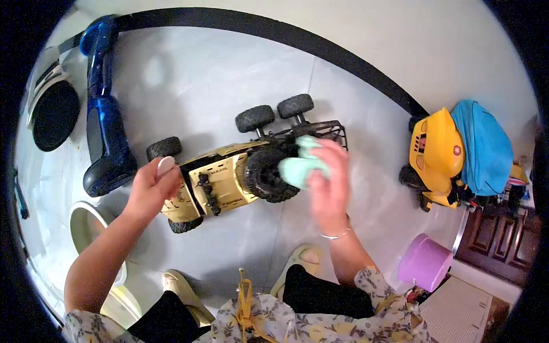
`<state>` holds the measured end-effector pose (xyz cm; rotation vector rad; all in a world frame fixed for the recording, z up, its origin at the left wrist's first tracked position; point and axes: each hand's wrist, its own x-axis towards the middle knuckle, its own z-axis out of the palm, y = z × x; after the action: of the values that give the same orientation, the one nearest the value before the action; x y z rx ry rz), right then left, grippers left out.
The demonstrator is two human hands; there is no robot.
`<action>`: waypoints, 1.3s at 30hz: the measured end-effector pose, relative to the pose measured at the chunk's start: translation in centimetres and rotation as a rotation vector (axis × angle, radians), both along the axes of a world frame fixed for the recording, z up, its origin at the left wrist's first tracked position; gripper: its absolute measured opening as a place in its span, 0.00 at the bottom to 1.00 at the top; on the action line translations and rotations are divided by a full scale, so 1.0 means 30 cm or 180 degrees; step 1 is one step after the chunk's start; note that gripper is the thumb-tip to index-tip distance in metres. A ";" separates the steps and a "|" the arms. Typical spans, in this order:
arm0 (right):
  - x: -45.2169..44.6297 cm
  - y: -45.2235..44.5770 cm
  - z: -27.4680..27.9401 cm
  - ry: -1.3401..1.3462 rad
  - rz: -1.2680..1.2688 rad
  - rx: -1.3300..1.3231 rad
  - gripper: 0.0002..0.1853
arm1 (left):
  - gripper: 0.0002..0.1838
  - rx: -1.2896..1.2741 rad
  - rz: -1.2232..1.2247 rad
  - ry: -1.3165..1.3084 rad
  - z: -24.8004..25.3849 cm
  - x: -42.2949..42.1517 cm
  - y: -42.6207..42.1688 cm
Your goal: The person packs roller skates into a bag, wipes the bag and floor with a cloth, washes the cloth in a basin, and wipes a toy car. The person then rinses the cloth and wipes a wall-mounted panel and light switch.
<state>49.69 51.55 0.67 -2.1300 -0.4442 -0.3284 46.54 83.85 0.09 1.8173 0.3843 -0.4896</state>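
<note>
A tan toy truck (229,177) with chunky black wheels sits on the grey floor in front of me. On its bed lies a large spare tyre (266,176). My left hand (150,188) is closed at the truck's front end, thumb up, its fingers curled against the bodywork. A mint-green cloth (302,170) is bunched in my right hand (330,188), over the rear of the truck beside the spare tyre. The hand and cloth are slightly blurred, and whether the cloth touches the truck I cannot tell.
A blue hoverboard (106,131) stands to the left, near a white bucket (77,228). On the right are a yellow toy vehicle (440,154), a blue bag (483,148) and a purple bucket (424,263). My slippers (186,294) are close below the truck.
</note>
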 end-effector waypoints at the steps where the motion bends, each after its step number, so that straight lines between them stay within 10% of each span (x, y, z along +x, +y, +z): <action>1: 0.017 0.038 0.010 -0.0118 0.0371 -0.0425 0.17 | 0.08 -0.0042 0.0035 0.0014 0.015 0.002 0.002; 23: 0.073 0.366 0.074 -0.0001 0.1969 -0.2193 0.16 | 0.10 0.0339 -0.0169 0.0362 -0.004 -0.121 0.116; 39: -0.042 0.546 0.103 -0.0649 0.2551 -0.1328 0.19 | 0.07 -0.0334 0.0624 0.0301 0.020 -0.117 0.159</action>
<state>48.43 67.93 3.78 -2.1080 -1.5281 0.0205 43.02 88.61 0.68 1.6396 0.5851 -0.4512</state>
